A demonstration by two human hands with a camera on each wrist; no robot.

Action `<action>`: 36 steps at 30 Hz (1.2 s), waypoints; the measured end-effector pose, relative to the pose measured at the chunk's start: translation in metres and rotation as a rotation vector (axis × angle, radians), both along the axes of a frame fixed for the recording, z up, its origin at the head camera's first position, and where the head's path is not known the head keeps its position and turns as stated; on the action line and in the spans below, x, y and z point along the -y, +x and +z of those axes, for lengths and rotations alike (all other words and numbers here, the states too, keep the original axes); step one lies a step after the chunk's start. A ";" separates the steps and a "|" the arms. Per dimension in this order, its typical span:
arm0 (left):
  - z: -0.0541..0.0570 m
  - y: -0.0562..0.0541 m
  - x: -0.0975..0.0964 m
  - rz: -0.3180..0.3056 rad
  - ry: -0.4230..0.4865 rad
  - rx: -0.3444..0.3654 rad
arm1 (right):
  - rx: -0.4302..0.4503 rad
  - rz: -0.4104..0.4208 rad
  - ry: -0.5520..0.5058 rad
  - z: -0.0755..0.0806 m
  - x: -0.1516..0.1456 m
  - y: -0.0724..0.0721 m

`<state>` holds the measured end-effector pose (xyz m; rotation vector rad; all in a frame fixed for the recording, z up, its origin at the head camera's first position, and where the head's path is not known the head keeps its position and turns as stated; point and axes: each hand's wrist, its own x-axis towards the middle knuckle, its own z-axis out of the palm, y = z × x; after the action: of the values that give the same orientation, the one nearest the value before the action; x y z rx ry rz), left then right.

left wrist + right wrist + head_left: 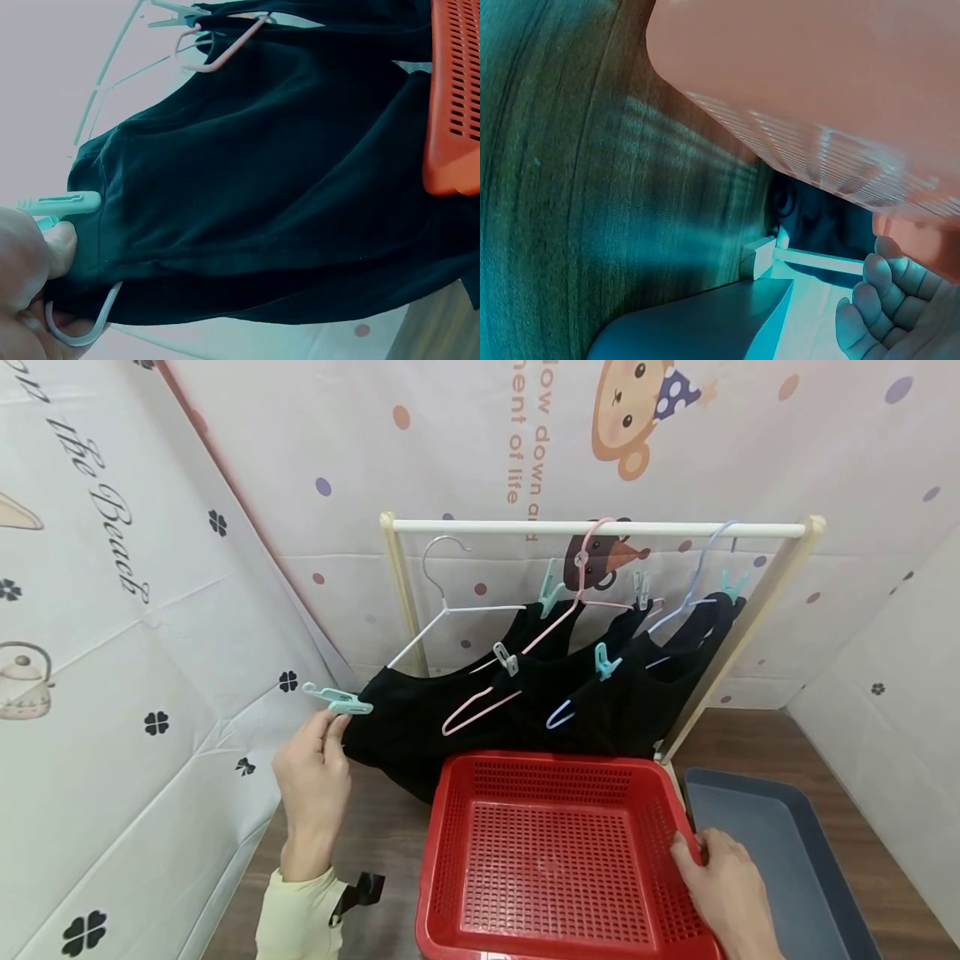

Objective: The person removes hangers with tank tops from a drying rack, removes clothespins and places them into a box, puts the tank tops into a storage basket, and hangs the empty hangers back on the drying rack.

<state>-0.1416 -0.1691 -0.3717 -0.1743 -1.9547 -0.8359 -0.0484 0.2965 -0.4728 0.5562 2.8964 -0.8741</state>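
Observation:
My left hand [311,785] pinches the left shoulder of a black garment [420,706], just below a mint clothespin [348,702] clipped there. The left wrist view shows the thumb [61,247] in front of the cloth and the tip of a white hanger [82,337] poking out below. That hanger's metal hook [447,538] appears just under the white rail [525,527]. My right hand [723,885] grips the right rim of a red perforated basket [558,760], thumb on top, fingers [866,300] underneath. Nothing lies inside the basket.
More black garments hang on a pink hanger [583,560] and a blue hanger [701,568], both hooked over the rail, with several clothespins clipped on. A wooden post [738,652] supports the rail's right end. Beside the basket, a grey tray [787,860] rests on the wood surface [862,843].

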 end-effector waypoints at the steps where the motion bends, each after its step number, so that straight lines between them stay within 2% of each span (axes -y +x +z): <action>1: -0.002 0.001 0.001 0.003 -0.003 0.004 | 0.002 -0.002 -0.003 0.000 0.000 0.000; 13: -0.029 0.014 0.019 0.015 0.013 0.068 | 0.008 -0.010 -0.023 0.001 -0.001 0.001; 22: -0.054 0.032 0.044 0.050 0.011 0.097 | -0.014 -0.007 -0.015 0.001 -0.002 0.001; 28: -0.067 0.036 0.061 0.061 0.037 0.084 | -0.029 -0.018 -0.008 0.001 -0.002 0.002; 36: -0.087 0.045 0.089 0.129 0.082 0.122 | -0.012 -0.035 -0.048 0.000 0.000 0.001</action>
<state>-0.0968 -0.2586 -0.4591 0.0518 -2.0175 -0.8565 -0.0478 0.2963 -0.4732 0.6011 2.8761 -0.9521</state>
